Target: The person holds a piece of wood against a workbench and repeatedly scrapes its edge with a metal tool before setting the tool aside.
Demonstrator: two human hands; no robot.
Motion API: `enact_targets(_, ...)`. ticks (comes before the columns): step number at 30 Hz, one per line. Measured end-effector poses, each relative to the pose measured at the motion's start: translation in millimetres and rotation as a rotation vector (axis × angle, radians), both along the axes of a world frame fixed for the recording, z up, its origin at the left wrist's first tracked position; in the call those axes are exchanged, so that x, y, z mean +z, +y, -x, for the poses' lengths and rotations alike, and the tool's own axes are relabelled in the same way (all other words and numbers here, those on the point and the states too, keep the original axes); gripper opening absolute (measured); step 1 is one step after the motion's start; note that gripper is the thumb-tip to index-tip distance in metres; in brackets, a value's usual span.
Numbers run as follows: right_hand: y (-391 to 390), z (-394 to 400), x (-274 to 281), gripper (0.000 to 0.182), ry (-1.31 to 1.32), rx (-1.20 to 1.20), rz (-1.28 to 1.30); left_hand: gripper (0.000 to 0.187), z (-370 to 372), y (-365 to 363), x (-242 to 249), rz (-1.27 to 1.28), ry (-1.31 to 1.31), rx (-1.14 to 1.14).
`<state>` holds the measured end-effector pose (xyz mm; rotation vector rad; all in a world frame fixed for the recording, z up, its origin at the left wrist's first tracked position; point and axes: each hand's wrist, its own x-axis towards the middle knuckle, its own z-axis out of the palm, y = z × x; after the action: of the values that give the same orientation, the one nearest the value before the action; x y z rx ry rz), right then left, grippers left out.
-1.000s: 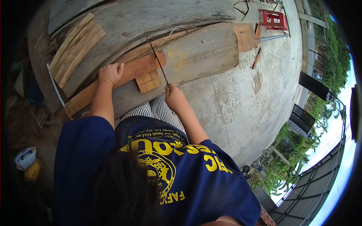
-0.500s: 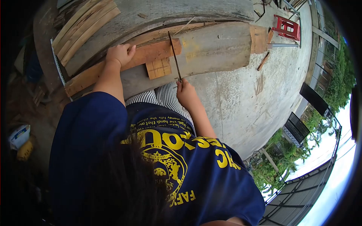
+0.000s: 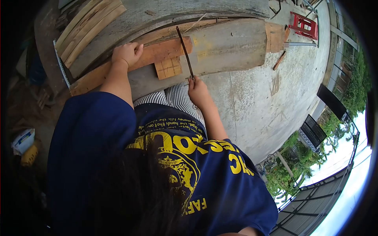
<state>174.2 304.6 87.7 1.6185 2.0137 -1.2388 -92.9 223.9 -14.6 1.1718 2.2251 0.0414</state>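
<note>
My left hand point(image 3: 128, 54) is closed over a long reddish-brown plank point(image 3: 155, 51), its curled fingers partly hidden at the plank's far edge. In my right hand point(image 3: 199, 91) is the near end of a thin, dark saw point(image 3: 184, 49), which points away from me. The blade crosses the plank close to its right-hand end. Below the plank, a small wood block point(image 3: 168, 68) with dark grid lines lies on a wide grey board point(image 3: 232, 47). Striped cloth covers my legs at the board's near edge.
Several pale wood strips point(image 3: 92, 29) are stacked at the upper left, beside a measuring strip point(image 3: 62, 65). A red stool point(image 3: 304, 26) rests on the concrete floor point(image 3: 260, 102) at the upper right, with a wood scrap point(image 3: 279, 60) nearer. Lower left is a white-and-blue bag point(image 3: 23, 141).
My right hand and the saw have slid slightly forward, away from me, across the plank. My left hand keeps its place on the wood. The whole view has shifted a little.
</note>
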Motion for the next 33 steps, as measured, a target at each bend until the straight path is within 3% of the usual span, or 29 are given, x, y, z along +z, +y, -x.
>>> enact_targets(4, 11.0, 21.5, -28.4, 0.025, 0.054, 0.004, -0.034, 0.035, -1.1, -2.5, -4.1, -0.051, 0.011, 0.001)
enact_targets(11, -10.4, -19.9, 34.5, 0.025, -0.085, 0.061, 0.067, 0.039, 0.0, -2.2, -3.3, -0.065, 0.008, -0.01)
enact_targets(20, 24.6, 39.8, -18.0, 0.026, -0.027, 0.087, -0.002, 0.037, -0.2, -3.7, -6.2, -0.09, 0.025, -0.011)
enact_targets(27, -6.1, -17.9, 37.3, 0.026, -0.128, 0.03, 0.098, 0.036, 0.1, -6.8, -5.1, -0.127, 0.006, -0.005)
enact_targets(33, 10.1, 17.6, -27.6, 0.026, -0.011, 0.032, -0.014, 0.036, -0.5, -5.6, -7.9, -0.141, 0.007, -0.03)
